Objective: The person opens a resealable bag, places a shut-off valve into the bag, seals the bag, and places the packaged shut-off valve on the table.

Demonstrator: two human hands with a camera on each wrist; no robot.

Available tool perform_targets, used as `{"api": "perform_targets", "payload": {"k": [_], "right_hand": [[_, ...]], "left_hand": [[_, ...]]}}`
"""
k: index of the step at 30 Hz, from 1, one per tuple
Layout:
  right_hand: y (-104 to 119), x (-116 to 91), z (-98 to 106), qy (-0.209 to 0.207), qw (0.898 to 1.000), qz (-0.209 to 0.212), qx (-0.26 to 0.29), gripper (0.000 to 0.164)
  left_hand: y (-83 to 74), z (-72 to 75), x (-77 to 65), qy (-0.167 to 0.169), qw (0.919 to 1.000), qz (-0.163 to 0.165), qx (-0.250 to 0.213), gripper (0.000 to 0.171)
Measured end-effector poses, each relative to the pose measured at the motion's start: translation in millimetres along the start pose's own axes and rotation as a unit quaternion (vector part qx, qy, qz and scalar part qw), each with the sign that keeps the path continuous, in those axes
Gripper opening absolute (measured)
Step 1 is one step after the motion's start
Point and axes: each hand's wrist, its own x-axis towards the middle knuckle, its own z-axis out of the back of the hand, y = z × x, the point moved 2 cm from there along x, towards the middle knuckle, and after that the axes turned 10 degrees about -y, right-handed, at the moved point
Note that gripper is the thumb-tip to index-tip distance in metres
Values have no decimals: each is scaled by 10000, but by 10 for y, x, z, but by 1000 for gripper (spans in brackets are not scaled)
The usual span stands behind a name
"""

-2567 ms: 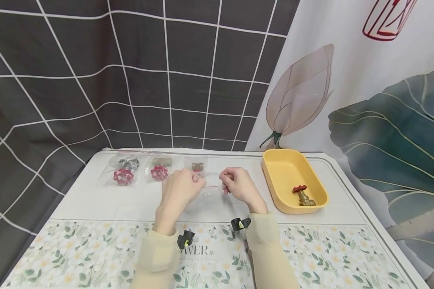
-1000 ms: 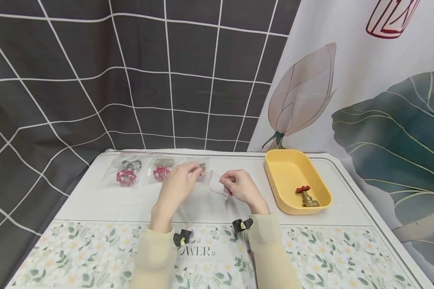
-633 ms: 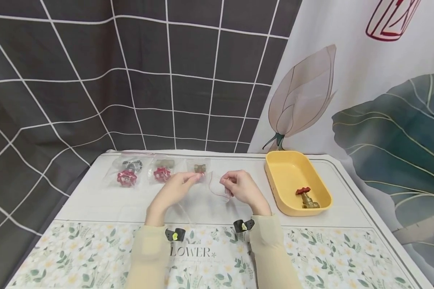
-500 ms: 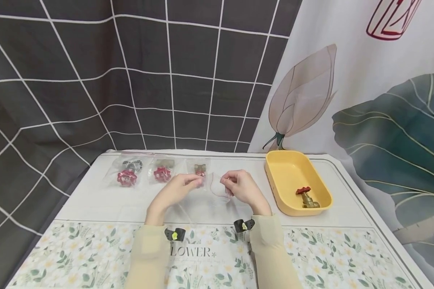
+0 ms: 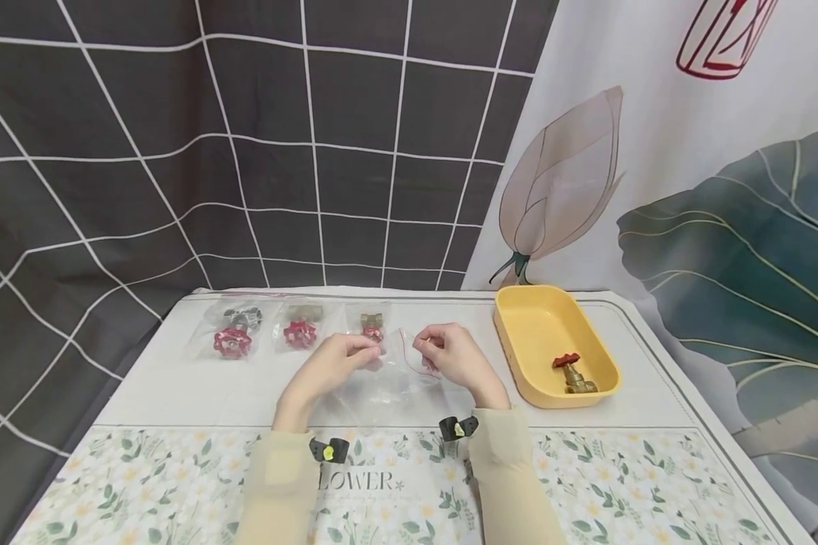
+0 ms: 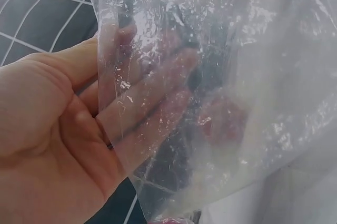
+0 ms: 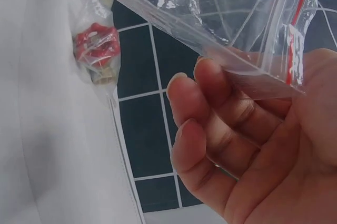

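Observation:
A clear zip-lock bag (image 5: pixel 382 387) with a red seal line hangs between the two hands. My right hand (image 5: pixel 455 357) pinches it near the seal (image 7: pixel 295 40), its other fingers loosely curled below. My left hand (image 5: pixel 330 371) has thumb and forefinger together at the bag's other side and appears to pinch it. In the left wrist view the plastic (image 6: pixel 221 77) covers most of the left fingers, blurring their tips. Behind the left fingertips lies a small bagged valve (image 5: pixel 371 325) with a red handwheel.
Two more bagged valves, one with a black body (image 5: pixel 233 341) and one brass-coloured (image 5: pixel 301 331), lie at the back left. On the right, a yellow tray (image 5: pixel 511 341) holds a loose brass valve (image 5: pixel 576 378) with a red handle. A floral mat (image 5: pixel 177 484) covers the table's front.
The left hand came off the bag, drew left, then returned to it lower down. The bag fell slack from the right hand and now spreads between both. The right hand has barely moved.

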Motion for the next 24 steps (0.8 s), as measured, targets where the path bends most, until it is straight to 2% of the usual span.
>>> {"api": "perform_targets", "payload": {"k": [6, 12, 19, 24], "right_hand": [[20, -19, 14, -52, 9999, -36, -101, 13], [10, -24, 50, -122, 9999, -86, -86, 24], [-23, -17, 116, -292, 9995, 83, -49, 30], [-81, -40, 216, -370, 9993, -68, 10, 30]], "left_hand": [[-7, 6, -13, -2, 9999, -66, -121, 23], [-10, 14, -19, 1, 9997, -124, -204, 22], [0, 44, -19, -73, 9996, -105, -257, 22], [-13, 46, -24, -19, 9992, -182, -345, 23]]}}
